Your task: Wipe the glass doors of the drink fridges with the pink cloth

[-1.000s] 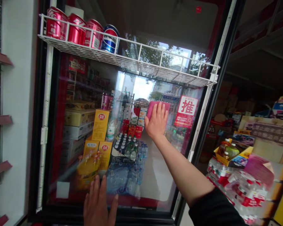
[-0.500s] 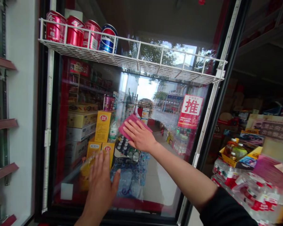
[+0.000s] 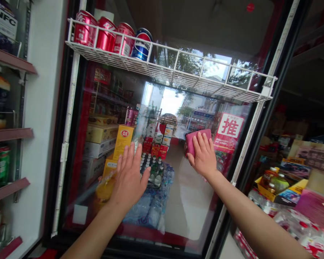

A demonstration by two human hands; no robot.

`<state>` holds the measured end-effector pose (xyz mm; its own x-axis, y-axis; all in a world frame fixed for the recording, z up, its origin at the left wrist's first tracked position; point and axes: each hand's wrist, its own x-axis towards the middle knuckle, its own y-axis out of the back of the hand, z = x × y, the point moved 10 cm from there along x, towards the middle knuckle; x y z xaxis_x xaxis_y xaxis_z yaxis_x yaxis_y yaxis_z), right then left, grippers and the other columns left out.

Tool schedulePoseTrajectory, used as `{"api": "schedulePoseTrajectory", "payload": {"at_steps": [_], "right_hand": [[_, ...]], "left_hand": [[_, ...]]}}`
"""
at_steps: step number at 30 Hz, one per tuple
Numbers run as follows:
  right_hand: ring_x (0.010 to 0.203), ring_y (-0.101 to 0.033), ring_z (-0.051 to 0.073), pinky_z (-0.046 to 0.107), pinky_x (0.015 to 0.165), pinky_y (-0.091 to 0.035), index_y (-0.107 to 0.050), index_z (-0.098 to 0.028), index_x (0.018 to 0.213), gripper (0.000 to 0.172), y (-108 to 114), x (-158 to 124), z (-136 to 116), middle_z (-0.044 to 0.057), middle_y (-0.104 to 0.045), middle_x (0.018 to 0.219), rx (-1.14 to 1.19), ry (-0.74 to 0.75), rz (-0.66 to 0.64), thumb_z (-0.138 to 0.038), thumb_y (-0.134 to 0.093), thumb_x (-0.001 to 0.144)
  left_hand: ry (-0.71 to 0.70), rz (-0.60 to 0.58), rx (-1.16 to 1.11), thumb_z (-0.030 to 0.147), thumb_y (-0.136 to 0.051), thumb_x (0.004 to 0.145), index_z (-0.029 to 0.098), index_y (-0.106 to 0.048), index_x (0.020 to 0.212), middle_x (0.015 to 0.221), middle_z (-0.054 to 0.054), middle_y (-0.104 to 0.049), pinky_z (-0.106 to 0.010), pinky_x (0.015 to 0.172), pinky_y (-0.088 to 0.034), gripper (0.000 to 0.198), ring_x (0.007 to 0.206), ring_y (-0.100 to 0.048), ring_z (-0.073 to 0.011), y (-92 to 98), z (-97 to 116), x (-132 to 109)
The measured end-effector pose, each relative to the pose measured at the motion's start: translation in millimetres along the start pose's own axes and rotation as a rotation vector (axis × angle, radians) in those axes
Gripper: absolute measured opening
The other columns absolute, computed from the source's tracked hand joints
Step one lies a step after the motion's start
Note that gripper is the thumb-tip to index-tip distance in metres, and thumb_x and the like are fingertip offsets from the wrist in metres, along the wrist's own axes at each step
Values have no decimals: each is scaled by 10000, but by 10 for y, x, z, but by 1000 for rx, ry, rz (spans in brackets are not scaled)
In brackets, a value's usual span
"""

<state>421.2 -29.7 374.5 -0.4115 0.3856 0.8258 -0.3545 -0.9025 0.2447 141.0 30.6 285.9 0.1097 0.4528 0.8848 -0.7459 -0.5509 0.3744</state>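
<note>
My right hand (image 3: 203, 154) lies over a folded pink cloth (image 3: 190, 142) and presses it to the glass of a door (image 3: 183, 194), left of the red-and-white push sticker (image 3: 229, 131). Its thumb hooks round the cloth's lower left edge. Palm toward the same pane, my left hand (image 3: 131, 180) is held up with its fingers stretched out and the thumb apart, holding nothing. Whether it touches the glass I cannot tell.
Across the door runs a white wire rack (image 3: 178, 68) with red cans (image 3: 106, 35) and a blue can (image 3: 142, 45) at its left end. Drink shelves (image 3: 10, 135) stand left. Wrapped bottles (image 3: 299, 230) are stacked right. Goods and a street show in the glass.
My right hand has slid the cloth rightward across the glass, close to the sticker. My left hand has risen and shifted right. The view has swung slightly left.
</note>
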Motion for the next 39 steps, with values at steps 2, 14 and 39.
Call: {"api": "schedulePoseTrajectory", "payload": {"at_steps": [2, 14, 39], "right_hand": [[1714, -260, 402, 649, 1374, -248, -323, -90, 1745, 833, -35, 166, -68, 226, -288, 1827, -2, -83, -1, -478, -583, 1056], [1756, -108, 386, 649, 1419, -108, -264, -103, 1771, 862, -322, 1186, -1252, 173, -136, 1875, 239, -91, -62, -455, -579, 1049], [1704, -305, 387, 618, 1400, -196, -211, -149, 1793, 906, -310, 303, -1274, 174, -309, 1826, 216, 198, -96, -500, -611, 1059]], "left_hand": [[-1, -3, -12, 415, -502, 1101, 235, -80, 1797, 1865, -176, -184, -683, 1350, -302, 834, 1732, -193, -397, -1, -2, 6], [51, -23, 40, 385, -511, 1093, 220, -88, 1796, 1858, -187, -204, -673, 1347, -307, 837, 1728, -208, -400, -54, -223, -293], [157, -65, 46, 421, -476, 1091, 165, -168, 1782, 1853, -214, -199, -698, 1342, -299, 798, 1722, -210, -426, -34, -670, -428]]}}
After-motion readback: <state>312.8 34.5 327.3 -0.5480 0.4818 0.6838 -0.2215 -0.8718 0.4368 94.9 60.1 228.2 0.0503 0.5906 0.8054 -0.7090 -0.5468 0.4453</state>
